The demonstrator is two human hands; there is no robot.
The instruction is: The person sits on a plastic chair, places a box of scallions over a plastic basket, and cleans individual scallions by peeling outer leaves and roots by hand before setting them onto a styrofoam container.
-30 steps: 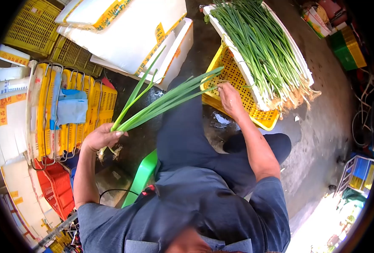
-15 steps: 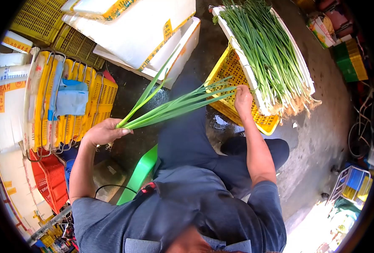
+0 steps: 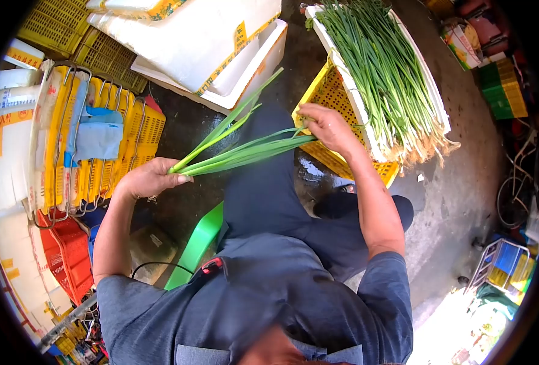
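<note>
A small bunch of scallions [image 3: 242, 157] stretches across above my legs, its stem ends toward the left. My left hand [image 3: 148, 177] is closed round those stem ends, the thumb lying along them. A few stalks fan upward apart from the rest. Over at the leaf tips, my right hand [image 3: 330, 126] has its fingers pinched together on the green ends. A big heap of scallions [image 3: 385, 79] with pale roots lies in a white foam tray [image 3: 435, 91] to the right, which rests over a yellow crate [image 3: 318, 97].
White foam boxes [image 3: 184, 45] stand at the upper left. Yellow baskets with metal handles [image 3: 141, 131] and a red basket [image 3: 69, 258] are stacked at the left. Beneath me is a green stool [image 3: 199, 243]. The floor [image 3: 445, 201] is wet in places.
My right hand has moved left, away from the tray's edge, and is now pinched on the leaf tips. My left hand keeps its hold on the bunch.
</note>
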